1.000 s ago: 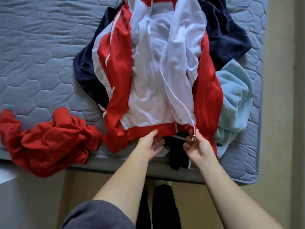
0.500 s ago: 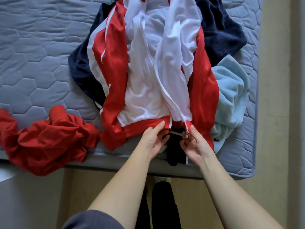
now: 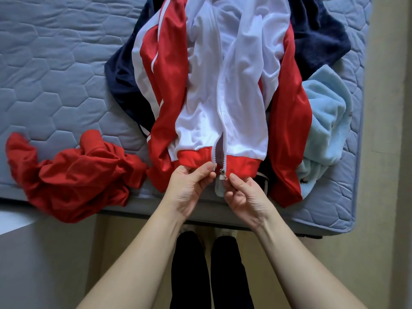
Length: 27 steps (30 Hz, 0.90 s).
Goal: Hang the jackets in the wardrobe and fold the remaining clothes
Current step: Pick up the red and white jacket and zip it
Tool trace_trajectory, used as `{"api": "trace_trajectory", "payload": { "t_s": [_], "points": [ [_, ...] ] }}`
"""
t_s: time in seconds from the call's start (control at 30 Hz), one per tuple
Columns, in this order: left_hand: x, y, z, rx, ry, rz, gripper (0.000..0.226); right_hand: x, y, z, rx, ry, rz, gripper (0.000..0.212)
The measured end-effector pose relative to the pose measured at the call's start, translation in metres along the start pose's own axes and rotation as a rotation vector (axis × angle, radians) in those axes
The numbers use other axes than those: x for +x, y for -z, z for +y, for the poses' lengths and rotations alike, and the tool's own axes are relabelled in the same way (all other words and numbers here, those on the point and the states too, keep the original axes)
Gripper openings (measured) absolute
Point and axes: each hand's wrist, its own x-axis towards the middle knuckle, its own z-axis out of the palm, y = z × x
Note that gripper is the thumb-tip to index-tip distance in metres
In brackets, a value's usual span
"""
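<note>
1. Two hands at the hem (image 3: 194,158): left hand (image 3: 189,186) pinches the zip's loose end, right hand (image 3: 243,192) pinches beside the slider (image 3: 222,175).
2. Red-and-white jacket (image 3: 200,97) lies on the bed (image 3: 55,74).
3. Seat that end fully before pulling up.

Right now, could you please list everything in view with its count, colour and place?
mattress: one, grey-blue, quilted, under all the clothes
jacket: one, red and white, spread on the mattress, hem at its near edge
zip slider: one, silver, at the jacket's hem
crumpled garment: one, red, left of the jacket
dark clothing: count unclear, navy, under the jacket, showing either side
fleecy garment: one, pale blue, right of the jacket
legs: two, black trousers, below the mattress edge
left hand: one, pinching the hem's left end
right hand: one, pinching the hem's right end by the slider
</note>
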Motion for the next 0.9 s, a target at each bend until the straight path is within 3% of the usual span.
{"api": "trace_trajectory", "payload": {
  "t_s": [0.23, 0.43, 0.9],
  "points": [
    [-0.01, 0.004, 0.005, 0.01, -0.058, 0.075, 0.007, 0.003, -0.015, 0.008, -0.081, 0.067, -0.01, 0.022],
    [-0.011, 0.005, 0.005, 0.02, -0.127, 0.168, 0.021, 0.003, -0.018, 0.012, -0.103, 0.116, 0.022, 0.027],
    [-0.01, -0.003, -0.002, 0.075, -0.214, 0.284, 0.011, 0.003, -0.016, 0.015, -0.104, 0.133, 0.064, 0.044]
  ]
}}
